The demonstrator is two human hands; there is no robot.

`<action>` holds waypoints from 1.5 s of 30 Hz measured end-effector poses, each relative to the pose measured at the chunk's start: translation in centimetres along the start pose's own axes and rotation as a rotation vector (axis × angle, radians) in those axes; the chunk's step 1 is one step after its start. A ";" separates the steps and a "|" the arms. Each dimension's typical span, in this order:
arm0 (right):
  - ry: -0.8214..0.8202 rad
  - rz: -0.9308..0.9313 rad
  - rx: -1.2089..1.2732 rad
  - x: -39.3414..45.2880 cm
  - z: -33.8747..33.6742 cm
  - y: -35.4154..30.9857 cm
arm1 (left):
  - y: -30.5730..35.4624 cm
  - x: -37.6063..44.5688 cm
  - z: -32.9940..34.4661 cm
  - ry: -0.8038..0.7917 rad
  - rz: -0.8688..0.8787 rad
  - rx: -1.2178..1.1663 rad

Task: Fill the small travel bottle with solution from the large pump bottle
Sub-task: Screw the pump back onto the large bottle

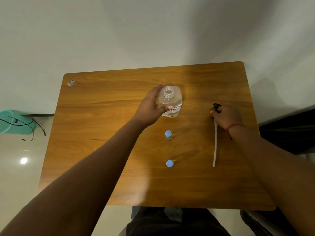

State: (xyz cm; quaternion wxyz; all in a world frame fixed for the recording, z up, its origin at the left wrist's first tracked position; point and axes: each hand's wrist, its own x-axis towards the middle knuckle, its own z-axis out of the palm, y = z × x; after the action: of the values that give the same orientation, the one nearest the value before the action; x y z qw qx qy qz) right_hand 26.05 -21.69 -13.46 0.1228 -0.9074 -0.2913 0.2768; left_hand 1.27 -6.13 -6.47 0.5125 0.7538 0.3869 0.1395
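Observation:
The large clear bottle stands upright mid-table with its neck open and the pump off. My left hand grips its left side, thumb across the label. My right hand holds the black pump head down on the table at the right; its long white dip tube lies on the wood pointing toward me. Two small travel bottles with blue caps stand in a line nearer me, one just below the big bottle and one closer.
The wooden table has a small sticker at its far left corner. A teal bin with black cables sits on the floor at the left. A dark seat edge lies at the right.

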 end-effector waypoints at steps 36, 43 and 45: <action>0.578 -0.693 0.540 -18.0 -41.9 -27.7 | 33.2 -4.9 -21.5 0.042 0.350 0.002; 0.654 -0.771 0.570 -21.6 -45.7 -30.5 | 36.6 -6.7 -23.9 0.062 0.416 0.050; 0.686 -0.807 0.619 -22.8 -47.0 -31.5 | 36.8 -6.8 -24.1 0.070 0.430 0.055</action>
State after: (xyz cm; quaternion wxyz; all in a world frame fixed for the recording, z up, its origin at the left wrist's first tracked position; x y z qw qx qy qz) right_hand 23.06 -12.96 46.83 0.5624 -0.6852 -0.4620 -0.0276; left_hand -1.65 -1.55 37.72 0.4367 0.8272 0.2385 0.2610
